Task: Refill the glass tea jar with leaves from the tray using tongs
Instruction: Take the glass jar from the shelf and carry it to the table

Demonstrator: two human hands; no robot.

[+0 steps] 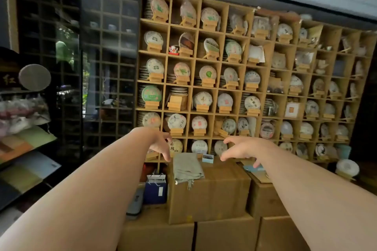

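Both my arms reach straight out in front of me at chest height. My left hand (160, 145) hangs with fingers loosely curled downward and holds nothing. My right hand (241, 149) is level with it, fingers also loosely curled, empty. A gap of about a hand's width separates them. No glass tea jar, tray of leaves or tongs shows in the head view.
A wooden cubby shelf (251, 85) full of wrapped tea cakes covers the wall ahead. Stacked cardboard boxes (210, 195) stand below my hands, with a folded grey cloth (186, 167) on top. A blue paper bag (155, 188) sits left of the boxes. Dark glass cabinets (81, 67) fill the left.
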